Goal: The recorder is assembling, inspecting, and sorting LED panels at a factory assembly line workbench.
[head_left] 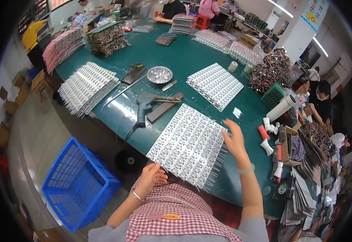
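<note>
A flat white panel of small circuit boards with wire leads (188,143) lies on the green table (184,56) in front of me. My left hand (151,177) pinches its near left corner. My right hand (235,139) hovers over its right edge with fingers spread, holding nothing.
A glue gun (144,105), a dark bar (164,107) and a round metal dish (159,74) lie beyond the panel. More white panels (215,84) (88,86) and stacks cover the table. Tape rolls and small tubes (272,137) sit at right. A blue crate (79,183) stands on the floor. Other people work at the far side.
</note>
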A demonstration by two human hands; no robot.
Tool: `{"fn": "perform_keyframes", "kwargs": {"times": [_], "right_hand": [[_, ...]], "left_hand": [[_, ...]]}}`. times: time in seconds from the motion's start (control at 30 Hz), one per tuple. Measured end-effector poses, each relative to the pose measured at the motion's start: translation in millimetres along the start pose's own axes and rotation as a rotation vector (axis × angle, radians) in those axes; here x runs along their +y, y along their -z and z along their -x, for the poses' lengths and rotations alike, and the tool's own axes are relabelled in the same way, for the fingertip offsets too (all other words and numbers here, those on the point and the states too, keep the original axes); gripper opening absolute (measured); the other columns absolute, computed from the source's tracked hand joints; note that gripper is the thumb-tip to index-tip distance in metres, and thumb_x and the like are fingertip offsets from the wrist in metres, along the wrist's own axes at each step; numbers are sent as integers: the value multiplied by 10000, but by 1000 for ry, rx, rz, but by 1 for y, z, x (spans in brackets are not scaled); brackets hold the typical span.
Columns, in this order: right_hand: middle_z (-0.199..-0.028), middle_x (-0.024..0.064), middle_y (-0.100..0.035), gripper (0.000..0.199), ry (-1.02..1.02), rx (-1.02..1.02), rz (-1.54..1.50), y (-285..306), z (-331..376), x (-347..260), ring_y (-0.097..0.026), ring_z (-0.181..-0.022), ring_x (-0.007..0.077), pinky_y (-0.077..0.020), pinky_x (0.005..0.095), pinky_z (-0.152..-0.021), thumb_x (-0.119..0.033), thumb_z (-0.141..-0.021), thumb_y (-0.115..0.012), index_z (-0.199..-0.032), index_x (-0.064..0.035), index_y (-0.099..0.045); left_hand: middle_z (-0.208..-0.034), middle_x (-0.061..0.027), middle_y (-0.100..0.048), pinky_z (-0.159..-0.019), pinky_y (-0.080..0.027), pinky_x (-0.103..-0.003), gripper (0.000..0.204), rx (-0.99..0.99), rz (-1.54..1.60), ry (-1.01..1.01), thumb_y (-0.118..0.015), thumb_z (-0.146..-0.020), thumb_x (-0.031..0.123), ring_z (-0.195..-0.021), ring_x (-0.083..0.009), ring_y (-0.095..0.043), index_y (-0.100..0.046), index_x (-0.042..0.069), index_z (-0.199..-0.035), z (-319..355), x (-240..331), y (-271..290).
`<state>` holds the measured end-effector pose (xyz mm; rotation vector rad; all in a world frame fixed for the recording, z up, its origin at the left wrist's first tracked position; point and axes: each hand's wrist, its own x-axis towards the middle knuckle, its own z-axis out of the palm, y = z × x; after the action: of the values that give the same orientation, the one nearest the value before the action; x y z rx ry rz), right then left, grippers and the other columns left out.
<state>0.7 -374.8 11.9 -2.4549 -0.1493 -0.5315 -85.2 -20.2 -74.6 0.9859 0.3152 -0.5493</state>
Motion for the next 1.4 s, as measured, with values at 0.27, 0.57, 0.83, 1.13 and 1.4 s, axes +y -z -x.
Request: {"fn": "perform_keyframes", "kwargs": {"times": [0.27, 0.57, 0.83, 1.13, 1.4], "right_hand": [[-1124, 215, -639, 382, -177, -347, 204, -71, -82, 26, -568, -1084, 375, -457, 443, -919, -334, -923, -611, -1101, 4, -621], [-760, 77, -592, 354, -581, -567, -205, -51, -63, 46, -504, -670, 152, -414, 359, -608, -326, -939, -616, -880, 23, -620], [-782, -55, -546, 169, -442, -553, -590, 30, -48, -2, -445, -728, 48, -360, 234, -684, -160, -934, -617, -914, 5, -644], [-906, 22, -650, 146, -362, -387, -796, -32, -129, -103, -575, -820, 92, -441, 261, -765, -88, -926, -610, -983, 40, -653], [-1066, 142, -673, 190, -629, -389, -1327, -243, -213, -245, -645, -967, 241, -517, 401, -878, -99, -988, -544, -1087, 55, -595]], "left_hand": [[-912, -188, -630, -693, -604, -387, 331, 25, -151, 84, -591, -981, 250, -805, -281, -694, -547, -77, -1008, 7, 9, -9], [-1155, -193, -642, -800, -597, -386, 400, -104, -115, 113, -585, -982, 199, -975, -273, -675, -517, -92, -1249, 11, 5, -21], [-1102, -178, -658, -726, -610, -317, 387, -173, -300, 68, -602, -968, 173, -892, -219, -686, -519, -90, -1238, 32, 26, -26], [-775, -40, -642, -578, -488, -257, 223, 229, -665, -689, -667, -889, 101, -653, -76, -569, -634, -44, -1055, 9, 171, 53], [-854, -190, -698, -730, -514, -400, 356, 814, -1046, -769, -661, -827, 238, -782, -283, -682, -659, -66, -1012, -64, 411, 197]]}}
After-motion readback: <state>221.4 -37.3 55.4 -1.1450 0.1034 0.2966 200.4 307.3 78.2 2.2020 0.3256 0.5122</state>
